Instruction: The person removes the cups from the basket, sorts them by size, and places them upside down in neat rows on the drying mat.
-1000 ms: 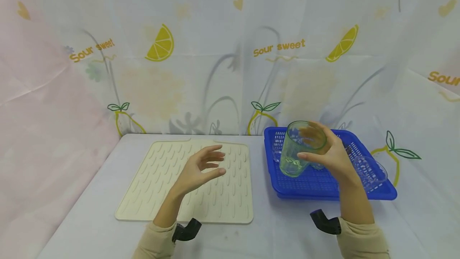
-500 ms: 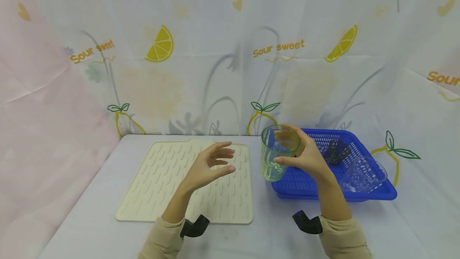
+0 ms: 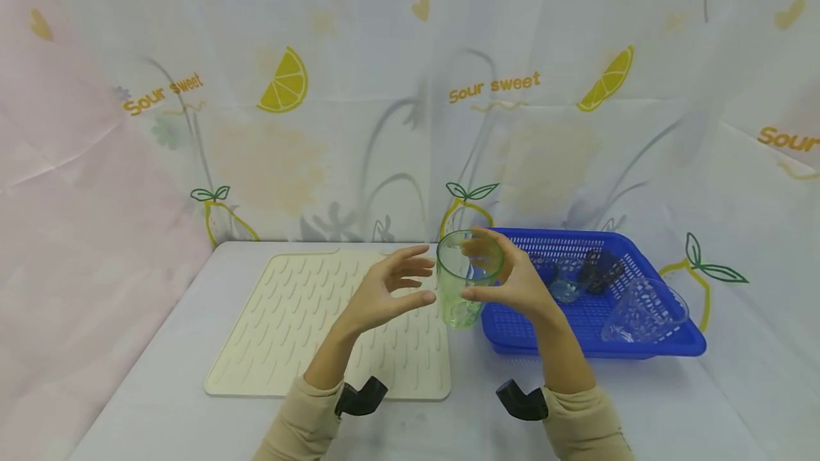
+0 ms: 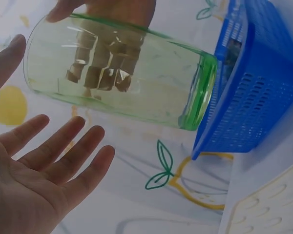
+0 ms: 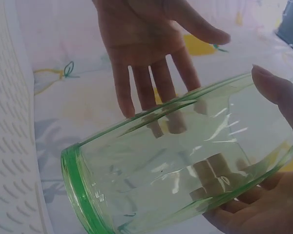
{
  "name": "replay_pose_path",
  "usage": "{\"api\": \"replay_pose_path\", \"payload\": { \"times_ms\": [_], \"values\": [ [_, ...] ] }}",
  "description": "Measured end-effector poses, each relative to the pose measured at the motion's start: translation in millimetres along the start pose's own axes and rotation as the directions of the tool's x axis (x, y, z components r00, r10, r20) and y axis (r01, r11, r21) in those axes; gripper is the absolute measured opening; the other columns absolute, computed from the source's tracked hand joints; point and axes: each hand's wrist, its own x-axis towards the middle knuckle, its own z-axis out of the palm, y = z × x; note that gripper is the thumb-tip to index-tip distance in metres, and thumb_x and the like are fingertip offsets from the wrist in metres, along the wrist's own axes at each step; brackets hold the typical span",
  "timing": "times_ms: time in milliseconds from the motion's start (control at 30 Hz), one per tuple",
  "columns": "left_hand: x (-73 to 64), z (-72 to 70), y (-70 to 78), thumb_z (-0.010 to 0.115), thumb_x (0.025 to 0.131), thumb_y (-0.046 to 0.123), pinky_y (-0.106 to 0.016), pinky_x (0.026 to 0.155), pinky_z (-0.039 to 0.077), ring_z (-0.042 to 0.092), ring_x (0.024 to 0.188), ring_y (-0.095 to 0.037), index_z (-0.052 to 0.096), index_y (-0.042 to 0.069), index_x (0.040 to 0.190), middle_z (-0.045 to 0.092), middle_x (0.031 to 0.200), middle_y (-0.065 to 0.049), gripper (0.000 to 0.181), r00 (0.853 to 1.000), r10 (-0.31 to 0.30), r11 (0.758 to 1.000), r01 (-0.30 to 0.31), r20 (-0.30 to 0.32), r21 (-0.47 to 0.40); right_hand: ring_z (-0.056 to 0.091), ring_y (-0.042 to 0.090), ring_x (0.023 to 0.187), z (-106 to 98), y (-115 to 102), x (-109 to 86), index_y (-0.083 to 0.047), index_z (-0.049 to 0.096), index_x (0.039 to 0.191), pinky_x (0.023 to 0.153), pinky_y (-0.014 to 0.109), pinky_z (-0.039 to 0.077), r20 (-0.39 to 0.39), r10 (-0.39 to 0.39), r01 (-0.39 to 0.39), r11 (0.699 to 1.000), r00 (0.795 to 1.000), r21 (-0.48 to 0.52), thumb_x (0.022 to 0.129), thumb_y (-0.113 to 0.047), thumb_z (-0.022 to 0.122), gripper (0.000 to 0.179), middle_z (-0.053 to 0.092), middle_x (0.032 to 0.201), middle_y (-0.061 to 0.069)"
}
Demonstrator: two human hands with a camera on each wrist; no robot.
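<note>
The right hand (image 3: 517, 283) grips a tall green see-through glass (image 3: 456, 294), with the thumb on the near side and the fingers round the far side. The mouth of the glass is up and its bottom is down. In the head view it shows between the pale mat (image 3: 256, 347) and the blue basket (image 3: 596, 350). The left hand (image 3: 391, 290) is free, with its fingers loose and a little bent. Its tips are near the glass, but I cannot tell if any of them touch it.

The basket has lots of little holes. In it, a clear glass (image 3: 643, 311) leans over on the right side. Further back there is a small clear cup (image 3: 566, 289), and next to it a dark bumpy thing (image 3: 602, 272); I cannot tell what that is. The right hand and the green glass hide the left part of the basket. The left hand and arm are in front of part of the mat, which lies flat on the white table (image 3: 470, 390). A black bent piece (image 3: 363, 397) is by the left wrist, and another black piece (image 3: 524, 401) is by the right. Behind it all is a cloth (image 3: 359, 34) with lemons and words on it.
</note>
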Motion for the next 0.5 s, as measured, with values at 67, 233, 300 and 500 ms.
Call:
{"api": "replay_pose_path", "payload": {
  "times_ms": [67,233,300,500],
  "values": [
    [1.8,0.9,-0.2,0.075,0.081,0.025,-0.043,0.093,0.052,0.058,0.112,-0.031,0.044,0.005,0.138,0.059,0.123,-0.020,0.068,1.000,0.008,1.000,-0.008,0.006,0.001,0.047,0.042,0.121,3,1,0.6,0.006,0.031,0.141,0.104,0.043,0.043,0.009,0.000,0.000,1.000,1.000,0.004,0.071,0.000,0.079,0.085,0.049,0.129,0.029],
    [5.4,3.0,-0.6,0.075,0.082,0.026,-0.048,0.094,0.050,0.057,0.114,-0.033,0.042,0.004,0.139,0.056,0.126,-0.025,0.070,0.999,0.025,1.000,-0.024,0.023,-0.013,0.046,0.044,0.122,8,4,0.5,0.007,0.029,0.141,0.104,0.040,0.043,0.030,-0.022,0.021,0.999,0.999,0.036,0.072,-0.005,0.080,0.086,0.047,0.130,0.032],
    [6.0,3.5,-0.7,0.075,0.082,0.029,-0.050,0.094,0.050,0.056,0.115,-0.034,0.041,0.004,0.140,0.054,0.127,-0.026,0.072,0.999,0.025,1.000,-0.025,0.031,-0.018,0.045,0.045,0.122,10,6,0.9,0.008,0.030,0.140,0.104,0.035,0.044,0.041,-0.036,0.033,0.998,0.999,0.052,0.073,-0.006,0.080,0.085,0.045,0.131,0.033],
    [7.8,4.8,1.0,0.075,0.080,0.035,-0.048,0.097,0.048,0.054,0.118,-0.034,0.038,0.003,0.142,0.053,0.130,-0.022,0.079,0.999,0.002,1.000,-0.001,0.049,-0.018,0.049,0.034,0.122,15,8,2.2,0.007,0.033,0.139,0.103,0.035,0.045,0.074,-0.058,0.053,0.996,0.996,0.071,0.073,-0.008,0.081,0.083,0.045,0.133,0.031]
  ]
}}
